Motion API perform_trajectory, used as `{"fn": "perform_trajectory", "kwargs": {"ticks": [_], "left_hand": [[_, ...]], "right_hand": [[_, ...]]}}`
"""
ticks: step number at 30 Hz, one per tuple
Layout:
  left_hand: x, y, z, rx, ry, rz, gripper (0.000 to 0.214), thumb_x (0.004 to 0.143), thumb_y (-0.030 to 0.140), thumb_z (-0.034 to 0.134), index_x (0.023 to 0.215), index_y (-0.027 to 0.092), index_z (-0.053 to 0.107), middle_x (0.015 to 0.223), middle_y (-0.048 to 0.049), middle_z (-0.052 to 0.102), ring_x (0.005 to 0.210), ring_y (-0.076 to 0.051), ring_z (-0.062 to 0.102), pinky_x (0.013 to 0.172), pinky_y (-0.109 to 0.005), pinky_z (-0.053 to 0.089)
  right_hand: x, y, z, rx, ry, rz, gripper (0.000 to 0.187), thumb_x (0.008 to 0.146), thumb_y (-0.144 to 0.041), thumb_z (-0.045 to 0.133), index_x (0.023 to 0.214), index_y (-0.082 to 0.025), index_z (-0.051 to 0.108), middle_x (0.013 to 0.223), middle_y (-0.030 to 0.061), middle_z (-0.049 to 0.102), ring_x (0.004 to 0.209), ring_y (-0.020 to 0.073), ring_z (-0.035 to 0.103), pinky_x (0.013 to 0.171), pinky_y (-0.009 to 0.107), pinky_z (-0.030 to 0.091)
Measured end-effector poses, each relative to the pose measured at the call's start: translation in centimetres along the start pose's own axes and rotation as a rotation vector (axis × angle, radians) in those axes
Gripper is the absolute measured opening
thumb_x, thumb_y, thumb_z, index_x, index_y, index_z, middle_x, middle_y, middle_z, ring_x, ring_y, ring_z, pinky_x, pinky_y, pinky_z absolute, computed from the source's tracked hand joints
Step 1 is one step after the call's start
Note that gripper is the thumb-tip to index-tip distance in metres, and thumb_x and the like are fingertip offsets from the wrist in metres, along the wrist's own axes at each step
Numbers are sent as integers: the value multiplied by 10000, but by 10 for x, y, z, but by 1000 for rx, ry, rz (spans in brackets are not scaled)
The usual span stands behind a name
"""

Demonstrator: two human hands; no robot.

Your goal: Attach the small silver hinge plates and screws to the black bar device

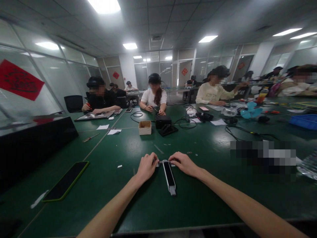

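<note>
On the green table [128, 211], a slim black-and-white handheld device [169, 177] lies lengthwise, nearer the table's near edge. The left hand [147, 167] and right hand [184, 164] flank its far end, their fingers [155, 160] curled closed against it, gripping it.
</note>
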State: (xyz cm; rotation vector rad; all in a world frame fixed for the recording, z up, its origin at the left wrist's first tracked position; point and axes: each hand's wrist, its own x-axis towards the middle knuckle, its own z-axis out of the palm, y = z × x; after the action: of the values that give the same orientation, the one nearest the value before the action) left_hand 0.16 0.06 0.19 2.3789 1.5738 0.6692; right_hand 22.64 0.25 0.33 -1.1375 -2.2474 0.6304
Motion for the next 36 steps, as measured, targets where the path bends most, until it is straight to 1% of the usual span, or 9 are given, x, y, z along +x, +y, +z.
{"fn": "perform_trajectory", "kwargs": {"ticks": [3, 7, 11, 15, 18, 21, 30, 33, 36], "left_hand": [[-1, 2, -1, 83, -3, 53, 142, 898, 245, 448, 859, 184, 571, 907, -46, 624, 880, -214, 522, 740, -314, 375], [-3, 6, -3, 83, 3, 85, 157, 889, 203, 432, 847, 181, 582, 960, -59, 608, 907, -211, 507, 762, -324, 372], [-3, 9, -5, 83, 11, 84, 116, 841, 178, 468, 839, 185, 583, 973, -53, 605, 930, -216, 503, 798, -337, 376], [-4, 11, -7, 84, -7, 88, 93, 807, 179, 494, 831, 184, 583, 945, -55, 606, 905, -217, 510, 779, -340, 385], [-4, 12, -7, 82, -12, 90, 91, 796, 182, 507, 843, 180, 585, 933, -56, 606, 890, -216, 512, 769, -340, 387], [-4, 11, -6, 75, -20, 103, 100, 806, 185, 502, 857, 176, 588, 930, -55, 604, 888, -213, 513, 768, -336, 389], [-5, 9, -4, 74, -8, 146, 100, 831, 197, 483, 864, 183, 576, 936, -49, 599, 876, -205, 514, 763, -332, 381], [-5, 8, -4, 75, -10, 148, 101, 836, 195, 478, 867, 184, 574, 939, -53, 600, 887, -208, 516, 768, -336, 377], [-5, 8, -4, 72, -10, 143, 93, 835, 193, 488, 871, 185, 573, 943, -51, 599, 898, -210, 520, 782, -343, 380]], "right_hand": [[-1, -2, 0, -26, 8, -21, 152, 889, -226, 506, 965, -193, 633, 937, 27, 621, 869, 161, 550, 782, 304, 449], [0, -4, -1, -80, 4, -70, 152, 888, -233, 511, 971, -192, 632, 930, 37, 621, 878, 167, 542, 798, 311, 443], [2, 7, -14, -175, 60, -94, 191, 893, -271, 500, 1015, -193, 624, 988, 58, 610, 951, 188, 523, 852, 340, 429], [0, 34, -40, -358, 98, 4, 229, 885, -254, 473, 1039, -184, 628, 1029, 80, 599, 986, 214, 510, 889, 375, 410], [-4, 55, -54, -491, 36, 104, 235, 846, -256, 520, 1026, -182, 653, 1046, 105, 598, 982, 242, 509, 872, 387, 406], [-6, 67, -60, -509, -31, 166, 224, 841, -267, 525, 998, -205, 673, 1020, 100, 618, 961, 247, 520, 848, 379, 406], [-3, 57, -58, -579, -18, 128, 200, 872, -197, 461, 868, -176, 659, 917, 107, 633, 894, 245, 526, 781, 367, 419], [-3, 51, -55, -510, 30, 94, 218, 903, -217, 414, 904, -156, 623, 920, 100, 618, 891, 225, 524, 799, 359, 427], [-2, 42, -47, -356, 75, 68, 223, 922, -258, 395, 933, -158, 594, 915, 78, 604, 858, 193, 536, 794, 335, 441]]}}
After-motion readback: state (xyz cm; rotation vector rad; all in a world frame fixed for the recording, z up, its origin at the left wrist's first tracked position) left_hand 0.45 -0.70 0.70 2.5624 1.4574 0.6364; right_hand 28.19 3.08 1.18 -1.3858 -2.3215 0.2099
